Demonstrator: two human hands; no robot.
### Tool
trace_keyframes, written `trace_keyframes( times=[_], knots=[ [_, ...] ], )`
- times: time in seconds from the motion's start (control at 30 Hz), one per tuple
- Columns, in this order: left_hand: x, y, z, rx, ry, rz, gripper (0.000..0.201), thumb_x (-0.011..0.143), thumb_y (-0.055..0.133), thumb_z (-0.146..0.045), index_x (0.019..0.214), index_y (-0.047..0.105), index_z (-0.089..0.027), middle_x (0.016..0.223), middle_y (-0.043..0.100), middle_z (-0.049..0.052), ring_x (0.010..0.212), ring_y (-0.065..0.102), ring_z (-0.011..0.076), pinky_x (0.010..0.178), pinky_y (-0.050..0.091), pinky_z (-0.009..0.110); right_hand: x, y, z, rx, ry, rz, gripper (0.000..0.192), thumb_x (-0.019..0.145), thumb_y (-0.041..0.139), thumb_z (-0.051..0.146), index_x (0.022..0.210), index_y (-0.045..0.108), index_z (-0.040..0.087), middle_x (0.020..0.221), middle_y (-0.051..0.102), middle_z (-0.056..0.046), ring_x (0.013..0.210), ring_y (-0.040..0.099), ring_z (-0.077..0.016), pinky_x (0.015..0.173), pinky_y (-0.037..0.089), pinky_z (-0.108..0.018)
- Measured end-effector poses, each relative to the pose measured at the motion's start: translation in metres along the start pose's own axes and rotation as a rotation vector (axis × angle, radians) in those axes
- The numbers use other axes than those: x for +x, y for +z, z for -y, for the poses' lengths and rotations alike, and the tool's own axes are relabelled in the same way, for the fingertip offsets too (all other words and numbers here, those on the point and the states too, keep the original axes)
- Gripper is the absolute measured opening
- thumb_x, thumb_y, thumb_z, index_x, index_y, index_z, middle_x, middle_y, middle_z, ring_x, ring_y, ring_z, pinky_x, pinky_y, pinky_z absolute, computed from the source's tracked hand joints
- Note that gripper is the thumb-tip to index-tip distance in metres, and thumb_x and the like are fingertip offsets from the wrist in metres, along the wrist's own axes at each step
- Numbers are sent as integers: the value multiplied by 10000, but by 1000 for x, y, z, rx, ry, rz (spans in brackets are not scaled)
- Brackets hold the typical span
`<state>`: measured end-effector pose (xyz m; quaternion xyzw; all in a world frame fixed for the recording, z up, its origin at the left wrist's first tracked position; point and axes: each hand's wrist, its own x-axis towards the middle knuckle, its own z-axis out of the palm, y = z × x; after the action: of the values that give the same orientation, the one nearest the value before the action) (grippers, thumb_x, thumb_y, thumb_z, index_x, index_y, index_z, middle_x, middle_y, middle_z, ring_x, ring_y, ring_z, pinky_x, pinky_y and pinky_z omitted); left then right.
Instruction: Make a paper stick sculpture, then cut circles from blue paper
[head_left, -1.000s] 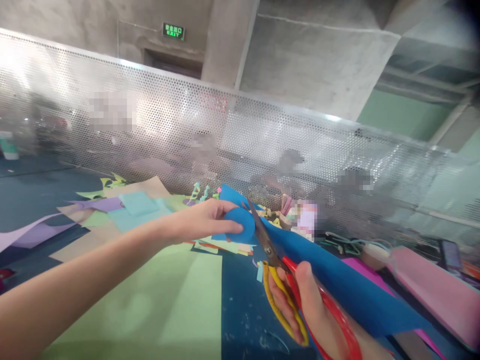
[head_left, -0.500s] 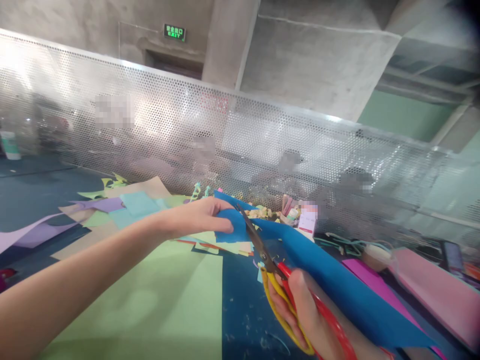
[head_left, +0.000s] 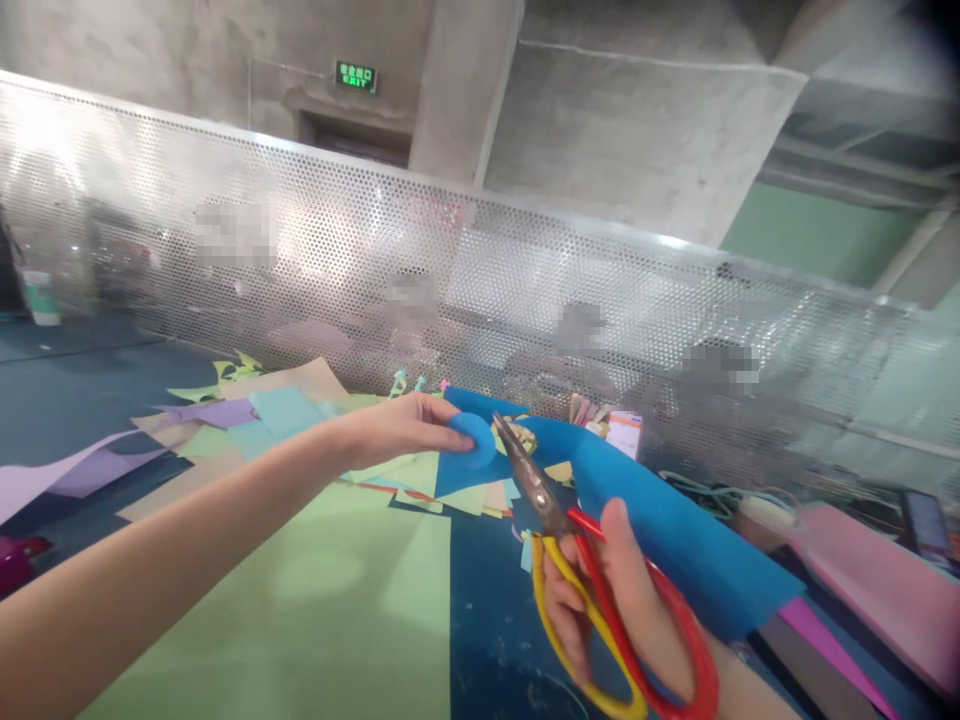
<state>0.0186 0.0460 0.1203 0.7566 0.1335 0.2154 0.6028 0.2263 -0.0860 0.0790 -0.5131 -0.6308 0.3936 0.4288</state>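
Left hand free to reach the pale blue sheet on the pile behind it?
Probably not as is. The left hand is pinching the blue paper that the scissors in the right hand are cutting. The pale blue sheet lies uncovered just beside the forearm, path clear.

You have paper scraps (head_left: pixel 225 420) near a mesh screen (head_left: pixel 360 260), pink sheet (head_left: pixel 877 585) right, exit sign (head_left: pixel 356 76) overhead.

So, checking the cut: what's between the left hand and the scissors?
In the head view, only blue paper lies between the left hand and the scissors.
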Motion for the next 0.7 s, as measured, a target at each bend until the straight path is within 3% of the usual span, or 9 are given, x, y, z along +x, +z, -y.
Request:
trace_keyframes(
  times=[0.1,0.23,0.33,0.47,0.57,0.63,0.7],
  knots=[
    [4,9,4,-199,-34,-116,167,731,667,-236,876,655,-151,860,659,20,811,604,121,843,446,289,-10,3,-5,52,45,47,834,589,50,886,652,535,210,529,554,-50,535,618,-210,407,485,-292],
    [8,21,8,-323,-80,-235,211,692,701,-172,856,570,-173,750,604,-43,688,581,71,741,457,248,-11,10,-12,136,119,101,781,594,-97,848,511,369,227,545,529,-59,581,627,-201,473,501,-300],
    [10,26,11,-321,-58,-205,199,698,695,-173,811,531,-163,747,601,-36,687,585,75,732,457,250,-8,10,-13,243,179,75,702,570,37,891,513,290,239,598,539,-54,636,632,-203,517,510,-298],
    [11,27,16,-264,-39,-149,205,718,678,-205,856,533,-157,845,601,-5,755,593,90,754,463,257,-7,-4,-6,201,213,13,719,506,211,922,533,426,236,649,594,-86,681,635,-236,599,533,-338],
    [12,18,23,-93,-28,-114,278,732,656,-231,974,523,-200,812,593,-22,703,580,92,675,468,235,-10,-17,4,155,191,-146,667,572,336,868,596,474,216,680,616,-71,646,635,-213,627,538,-344],
    [12,6,31,163,-46,-16,356,725,646,-236,1061,529,-230,722,585,-37,627,563,101,585,446,208,-12,-28,9,139,128,-326,624,637,354,823,624,463,210,682,611,-49,602,627,-182,599,535,-320],
    [12,-7,42,501,-124,119,309,691,654,-244,996,613,-214,655,576,-32,563,546,107,509,396,184,-13,-41,13,154,108,-440,639,635,323,835,619,443,207,659,606,-45,579,621,-176,561,529,-305]
  ],
)
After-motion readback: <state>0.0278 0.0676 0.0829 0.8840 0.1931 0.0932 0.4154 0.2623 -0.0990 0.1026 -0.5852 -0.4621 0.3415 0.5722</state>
